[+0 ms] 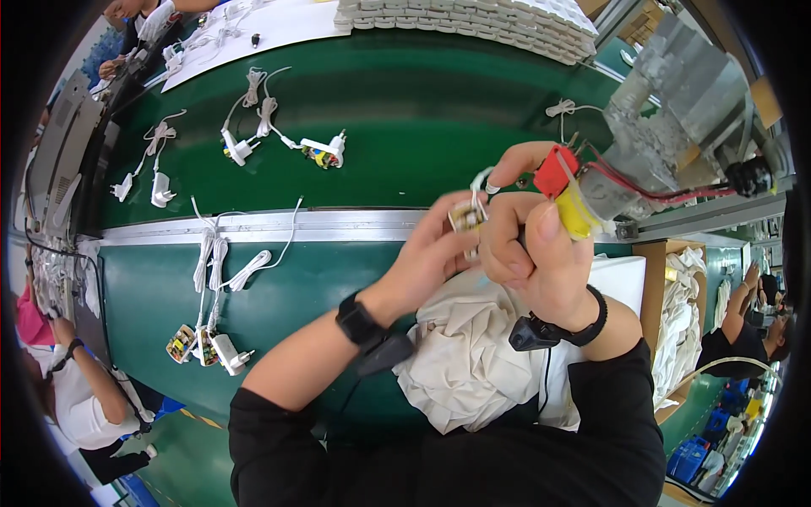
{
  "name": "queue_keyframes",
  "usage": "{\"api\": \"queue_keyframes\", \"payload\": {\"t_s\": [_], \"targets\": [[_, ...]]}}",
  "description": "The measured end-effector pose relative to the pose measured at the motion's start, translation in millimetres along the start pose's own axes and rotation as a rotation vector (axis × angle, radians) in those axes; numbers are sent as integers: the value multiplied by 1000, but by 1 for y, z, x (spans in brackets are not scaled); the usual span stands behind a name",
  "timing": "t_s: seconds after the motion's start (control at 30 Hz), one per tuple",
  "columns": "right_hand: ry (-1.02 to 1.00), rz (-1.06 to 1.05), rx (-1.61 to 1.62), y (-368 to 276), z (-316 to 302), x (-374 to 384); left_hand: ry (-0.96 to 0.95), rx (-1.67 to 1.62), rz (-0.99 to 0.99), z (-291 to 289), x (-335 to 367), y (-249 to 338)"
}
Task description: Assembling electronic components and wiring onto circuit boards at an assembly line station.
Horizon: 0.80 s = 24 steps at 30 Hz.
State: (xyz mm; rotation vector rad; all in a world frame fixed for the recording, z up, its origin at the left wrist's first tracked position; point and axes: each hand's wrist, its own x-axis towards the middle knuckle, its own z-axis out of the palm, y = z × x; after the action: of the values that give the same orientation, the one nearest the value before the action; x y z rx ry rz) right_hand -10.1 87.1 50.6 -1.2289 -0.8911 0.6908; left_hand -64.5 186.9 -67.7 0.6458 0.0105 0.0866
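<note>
My left hand (428, 253) pinches a small charger circuit board (466, 216), slightly blurred, with a piece of white cable (480, 181) rising from it. Close beside it, my right hand (536, 245) is closed, its fingers curled and a fingertip near that cable. What it grips is hidden. My right thumb lies against or just in front of the yellow part (574, 213) of a fixed device, below a red block (556, 171) with wires; contact is unclear. Under both hands sits a heap of off-white cloth (465, 355).
Several white plug chargers with bundled cables lie on the green bench, some with bare boards (207, 346), others on the far strip (325, 152). A metal rail (338, 226) crosses between. A bulky grey tape-wrapped machine (676, 93) overhangs the right. A cardboard box (650, 296) stands there. Other people work around.
</note>
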Motion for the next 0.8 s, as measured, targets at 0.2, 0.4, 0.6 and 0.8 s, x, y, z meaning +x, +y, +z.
{"api": "queue_keyframes", "payload": {"t_s": [0.2,0.4,0.6,0.8], "targets": [[-37,-2,9,-3,4,-5,262,1419,511,-21,74,28],[8,-7,27,-6,-6,-8,293,1745,812,-26,68,34],[33,-27,73,-5,-21,-11,1045,1731,631,-59,8,72],[-2,-9,102,-9,-18,-11,1034,2123,593,-93,28,64]]}}
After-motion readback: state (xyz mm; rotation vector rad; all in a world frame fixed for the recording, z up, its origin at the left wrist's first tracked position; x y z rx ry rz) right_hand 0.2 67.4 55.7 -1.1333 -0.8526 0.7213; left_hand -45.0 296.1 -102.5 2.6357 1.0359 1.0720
